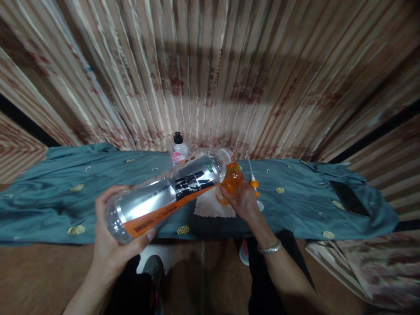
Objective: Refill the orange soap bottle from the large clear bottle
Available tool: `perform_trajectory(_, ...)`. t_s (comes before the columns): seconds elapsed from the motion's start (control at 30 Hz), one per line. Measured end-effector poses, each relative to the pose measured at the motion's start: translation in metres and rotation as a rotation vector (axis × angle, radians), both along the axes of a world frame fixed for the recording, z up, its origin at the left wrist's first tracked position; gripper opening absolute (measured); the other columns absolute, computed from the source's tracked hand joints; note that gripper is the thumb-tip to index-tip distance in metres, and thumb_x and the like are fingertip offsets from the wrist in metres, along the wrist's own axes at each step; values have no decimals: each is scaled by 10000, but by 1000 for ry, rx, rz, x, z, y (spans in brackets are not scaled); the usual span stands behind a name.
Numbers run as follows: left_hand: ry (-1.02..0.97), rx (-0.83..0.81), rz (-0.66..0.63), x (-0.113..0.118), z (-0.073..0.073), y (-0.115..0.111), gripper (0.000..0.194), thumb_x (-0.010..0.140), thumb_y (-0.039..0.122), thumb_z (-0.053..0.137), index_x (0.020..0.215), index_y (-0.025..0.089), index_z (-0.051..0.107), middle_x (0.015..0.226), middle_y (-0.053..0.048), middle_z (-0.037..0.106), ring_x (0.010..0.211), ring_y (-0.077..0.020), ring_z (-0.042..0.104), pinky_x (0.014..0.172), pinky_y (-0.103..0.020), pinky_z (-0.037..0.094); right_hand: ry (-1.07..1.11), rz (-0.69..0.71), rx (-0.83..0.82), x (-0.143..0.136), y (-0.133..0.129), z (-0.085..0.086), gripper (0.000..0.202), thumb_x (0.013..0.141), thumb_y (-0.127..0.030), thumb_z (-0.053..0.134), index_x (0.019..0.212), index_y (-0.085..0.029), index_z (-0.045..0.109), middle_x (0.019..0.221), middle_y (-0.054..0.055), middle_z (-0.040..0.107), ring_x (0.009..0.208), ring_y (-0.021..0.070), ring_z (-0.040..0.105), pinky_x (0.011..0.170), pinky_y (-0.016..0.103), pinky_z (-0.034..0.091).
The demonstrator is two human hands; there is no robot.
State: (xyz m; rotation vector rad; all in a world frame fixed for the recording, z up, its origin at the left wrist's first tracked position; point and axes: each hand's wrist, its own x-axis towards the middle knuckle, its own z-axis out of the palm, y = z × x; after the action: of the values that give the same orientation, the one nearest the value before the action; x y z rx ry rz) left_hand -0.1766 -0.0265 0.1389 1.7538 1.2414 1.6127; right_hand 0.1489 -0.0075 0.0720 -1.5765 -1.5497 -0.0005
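My left hand (pixel 113 240) is wrapped around the base of a large clear plastic bottle (pixel 164 192) with a silver, black and orange label. This bottle is tilted toward the right, and its mouth meets the top of a smaller bottle of orange liquid (pixel 232 177). Around that orange bottle my right hand (pixel 241 197) is closed, with a silver bangle on the wrist. Beneath the orange bottle lies a pale cloth or paper sheet (pixel 208 208). Just right of my right hand is an orange pump top with a clear tube (pixel 254 183). Any liquid flow at the joined mouths cannot be made out.
A clear bottle with a black cap and pink label (pixel 179 151) stands behind the large bottle. A dark phone (pixel 349 199) lies at the right on the green patterned cloth (pixel 292 205). Striped curtain fabric (pixel 210 78) hangs close behind; a small white disc (pixel 260 205) lies by my right wrist.
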Motion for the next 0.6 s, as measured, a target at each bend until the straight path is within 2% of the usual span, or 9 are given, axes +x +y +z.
perform_trajectory(0.2,19,-26,8,-1,1,0,740,531,472,894,1201,358,601,1180,-29,687,1006,-332,726,752,-463,610,4,-3,-9,1,0,-2,692,886,-563,715,1391,-107,586,1127,226,821,1002,388,822,851,525,688)
perform_trajectory(0.4,96,-17,-60,-13,-9,1,781,600,431,892,1317,407,582,1245,-51,679,1064,-363,731,816,-513,641,8,-23,6,-1,-1,0,636,890,-532,727,1404,-182,593,1150,189,829,995,392,823,839,551,691)
perform_trajectory(0.5,113,-11,-65,-16,-10,2,806,603,426,897,1343,419,577,1280,-61,666,1101,-377,723,836,-531,644,10,-7,5,-2,-2,2,652,887,-514,743,1405,-149,590,1145,201,828,998,392,824,850,559,692)
perform_trajectory(0.6,133,8,-51,-13,-8,3,770,603,441,890,1310,412,588,1231,-56,672,1057,-368,727,794,-525,641,14,-4,-2,-2,-2,3,664,886,-489,750,1425,-139,584,1178,216,819,1026,391,820,871,564,690)
